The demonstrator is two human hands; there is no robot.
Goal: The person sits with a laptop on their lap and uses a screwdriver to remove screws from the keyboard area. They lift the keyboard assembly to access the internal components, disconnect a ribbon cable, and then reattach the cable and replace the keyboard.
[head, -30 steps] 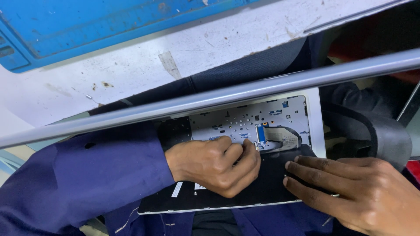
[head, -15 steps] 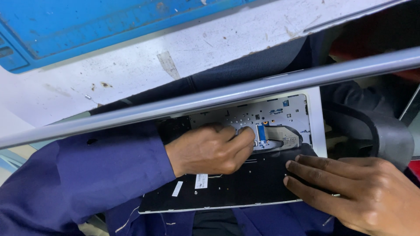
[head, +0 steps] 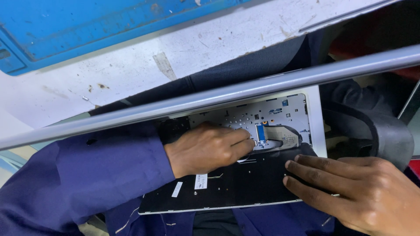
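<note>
An opened laptop base (head: 306,109) lies in front of me, with a white inner frame and a black keyboard back panel (head: 245,188) tilted up from it. My left hand (head: 205,148), in a dark blue sleeve, reaches over the panel and its fingertips pinch at the blue-tipped flat ribbon cable (head: 261,133) on the white frame. My right hand (head: 358,192) rests flat on the panel's lower right corner, fingers spread, holding it down. A grey ribbon strip (head: 286,137) curves to the right of the connector.
A long grey metal bar (head: 245,94) crosses the view diagonally just above the laptop. Behind it lie a scuffed white tabletop (head: 131,74) and a blue tray (head: 87,26) at the top left. A black curved cable or strap (head: 385,131) sits at the right.
My left hand has slid up and right from the black panel to the blue cable end. My right hand has stayed pressed on the panel's corner.
</note>
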